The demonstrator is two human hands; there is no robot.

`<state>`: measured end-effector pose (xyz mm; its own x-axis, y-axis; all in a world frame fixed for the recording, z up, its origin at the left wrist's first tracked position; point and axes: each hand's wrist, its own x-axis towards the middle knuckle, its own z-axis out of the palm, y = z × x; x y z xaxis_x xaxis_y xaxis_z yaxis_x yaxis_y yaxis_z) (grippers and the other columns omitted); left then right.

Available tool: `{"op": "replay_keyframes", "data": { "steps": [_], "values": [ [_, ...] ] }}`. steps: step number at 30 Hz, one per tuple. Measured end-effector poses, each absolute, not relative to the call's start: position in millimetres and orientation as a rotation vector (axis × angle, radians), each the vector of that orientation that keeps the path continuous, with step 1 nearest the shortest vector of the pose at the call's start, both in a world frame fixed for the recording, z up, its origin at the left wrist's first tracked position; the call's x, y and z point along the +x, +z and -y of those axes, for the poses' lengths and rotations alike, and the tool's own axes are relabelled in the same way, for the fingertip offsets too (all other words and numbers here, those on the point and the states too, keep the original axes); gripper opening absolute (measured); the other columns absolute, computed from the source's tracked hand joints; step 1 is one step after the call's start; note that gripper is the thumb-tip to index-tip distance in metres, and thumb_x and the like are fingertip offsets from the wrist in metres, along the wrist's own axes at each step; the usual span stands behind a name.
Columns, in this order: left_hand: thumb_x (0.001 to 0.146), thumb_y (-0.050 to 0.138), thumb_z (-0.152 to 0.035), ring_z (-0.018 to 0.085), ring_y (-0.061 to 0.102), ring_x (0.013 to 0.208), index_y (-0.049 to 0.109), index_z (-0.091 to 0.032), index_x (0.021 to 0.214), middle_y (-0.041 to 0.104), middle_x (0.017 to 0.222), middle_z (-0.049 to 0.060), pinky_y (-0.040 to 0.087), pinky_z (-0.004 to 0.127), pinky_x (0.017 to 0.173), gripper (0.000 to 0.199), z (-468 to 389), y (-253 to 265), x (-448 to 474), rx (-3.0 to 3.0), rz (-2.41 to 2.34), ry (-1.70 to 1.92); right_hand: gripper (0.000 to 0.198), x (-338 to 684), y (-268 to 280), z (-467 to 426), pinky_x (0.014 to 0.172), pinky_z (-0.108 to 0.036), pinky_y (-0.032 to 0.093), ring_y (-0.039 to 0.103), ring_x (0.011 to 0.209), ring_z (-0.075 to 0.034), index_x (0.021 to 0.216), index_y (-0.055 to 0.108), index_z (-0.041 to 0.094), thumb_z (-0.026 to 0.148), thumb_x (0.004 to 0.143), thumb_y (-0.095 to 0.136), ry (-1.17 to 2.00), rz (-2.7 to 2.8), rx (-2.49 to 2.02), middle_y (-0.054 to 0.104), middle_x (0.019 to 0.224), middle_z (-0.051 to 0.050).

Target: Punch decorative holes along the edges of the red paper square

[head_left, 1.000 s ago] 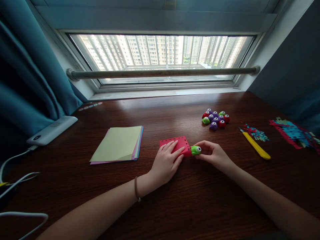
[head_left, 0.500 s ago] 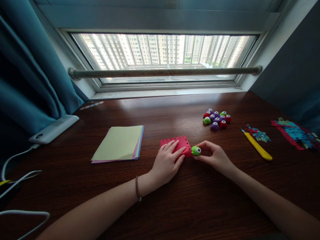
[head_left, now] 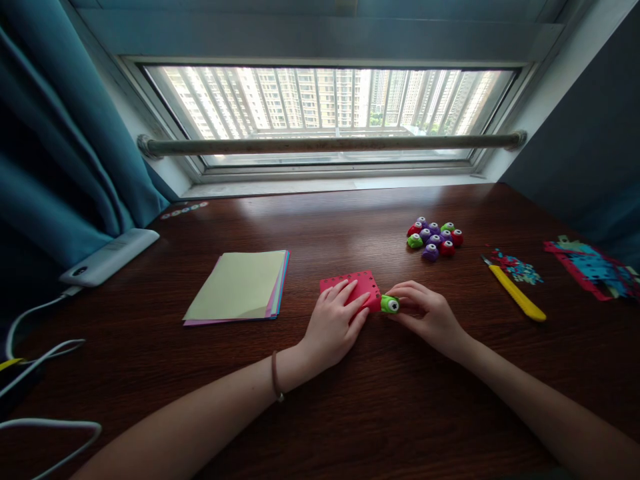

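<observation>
My left hand [head_left: 334,320] lies flat with its fingers spread on a red sheet of paper [head_left: 363,283], holding it down on the desk. Small punched holes run along the sheet's far and right edges. At the right edge sits a green craft punch [head_left: 389,304] with a white top marked by a dark star. My right hand [head_left: 429,313] grips this punch from the right between thumb and fingers. The paper's edge meets the punch; how far it goes in is hidden.
Several purple, red and green punches [head_left: 434,238] stand behind on the right. A yellow craft knife [head_left: 517,293] lies near paper confetti [head_left: 520,268] and punched paper strips [head_left: 590,267]. On the left are a stack of coloured paper [head_left: 237,287], a white power bank [head_left: 110,257] and cables [head_left: 50,425].
The green punch has shifted slightly left and down along the paper's right edge, and my right fingers have closed more over its side. My left hand stays in place.
</observation>
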<state>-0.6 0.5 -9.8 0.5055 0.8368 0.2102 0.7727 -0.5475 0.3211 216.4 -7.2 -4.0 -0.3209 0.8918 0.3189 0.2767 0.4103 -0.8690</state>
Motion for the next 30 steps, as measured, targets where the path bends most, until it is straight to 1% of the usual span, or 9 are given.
{"op": "replay_keyframes", "data": {
  "steps": [8, 12, 14, 18, 22, 26, 28, 30],
  "values": [
    [0.094, 0.038, -0.042, 0.026, 0.03, 0.131, 0.05, -0.023, 0.129, 0.038, 0.14, 0.007, 0.026, 0.045, 0.107, 0.041, 1, -11, 1, 2.602, -1.42, 0.427, 0.021, 215, -3, 6, 0.077, -0.027, 0.055, 0.059, 0.087, -0.017, 0.103, 0.061, 0.021, 0.013, 0.083, 0.061, 0.847, 1.838, -0.987, 0.055, 0.101, -0.004],
    [0.092, 0.039, -0.05, 0.029, 0.024, 0.133, 0.041, -0.022, 0.136, 0.031, 0.144, 0.01, 0.023, 0.048, 0.108, 0.052, 1, -13, 1, 2.631, -1.428, 0.355, 0.02, 217, -3, 7, 0.074, -0.026, 0.055, 0.058, 0.087, -0.016, 0.099, 0.062, 0.02, 0.013, 0.082, 0.063, 0.78, 1.871, -1.026, 0.056, 0.098, -0.003],
    [0.091, 0.04, -0.052, 0.03, 0.022, 0.134, 0.036, -0.023, 0.139, 0.027, 0.146, 0.011, 0.022, 0.049, 0.108, 0.056, 2, -14, 1, 2.651, -1.421, 0.325, 0.019, 218, -3, 7, 0.072, -0.025, 0.055, 0.059, 0.082, -0.015, 0.099, 0.062, 0.02, 0.014, 0.081, 0.065, 0.768, 1.868, -1.063, 0.058, 0.096, -0.002],
    [0.094, 0.038, -0.044, 0.032, 0.019, 0.135, 0.029, -0.029, 0.141, 0.025, 0.146, 0.01, 0.021, 0.052, 0.107, 0.051, 3, -16, 0, 2.673, -1.437, 0.285, 0.022, 220, -3, 7, 0.066, -0.025, 0.053, 0.06, 0.074, -0.014, 0.096, 0.063, 0.019, 0.019, 0.076, 0.072, 0.754, 1.868, -1.164, 0.062, 0.089, 0.0],
    [0.094, 0.036, -0.047, 0.034, 0.018, 0.134, 0.03, -0.033, 0.14, 0.024, 0.146, 0.012, 0.02, 0.052, 0.106, 0.049, 5, -15, 1, 2.673, -1.458, 0.28, 0.023, 219, -3, 7, 0.064, -0.026, 0.05, 0.06, 0.072, -0.015, 0.089, 0.064, 0.019, 0.022, 0.071, 0.078, 0.659, 1.89, -1.256, 0.064, 0.082, 0.001],
    [0.091, 0.035, -0.055, 0.037, 0.023, 0.13, 0.033, -0.035, 0.138, 0.023, 0.146, 0.012, 0.023, 0.056, 0.101, 0.052, 8, -7, 3, 2.607, -1.511, 0.259, 0.022, 216, -6, 7, 0.062, -0.024, 0.05, 0.06, 0.071, -0.014, 0.091, 0.064, 0.018, 0.02, 0.072, 0.076, 0.721, 1.844, -1.272, 0.064, 0.084, 0.001],
    [0.092, 0.031, -0.055, 0.038, 0.026, 0.128, 0.033, -0.037, 0.138, 0.022, 0.146, 0.011, 0.024, 0.058, 0.098, 0.05, 9, 0, 3, 2.552, -1.512, 0.2, 0.023, 216, -8, 7, 0.062, -0.024, 0.05, 0.061, 0.072, -0.014, 0.094, 0.064, 0.019, 0.019, 0.074, 0.074, 0.76, 1.828, -1.274, 0.065, 0.086, 0.001],
    [0.093, 0.028, -0.051, 0.037, 0.028, 0.126, 0.033, -0.037, 0.138, 0.022, 0.147, 0.009, 0.026, 0.059, 0.096, 0.046, 10, 6, 2, 2.521, -1.48, 0.125, 0.023, 217, -10, 6, 0.063, -0.025, 0.05, 0.061, 0.073, -0.015, 0.095, 0.064, 0.019, 0.018, 0.074, 0.073, 0.763, 1.828, -1.285, 0.065, 0.086, 0.001]
  ]
}}
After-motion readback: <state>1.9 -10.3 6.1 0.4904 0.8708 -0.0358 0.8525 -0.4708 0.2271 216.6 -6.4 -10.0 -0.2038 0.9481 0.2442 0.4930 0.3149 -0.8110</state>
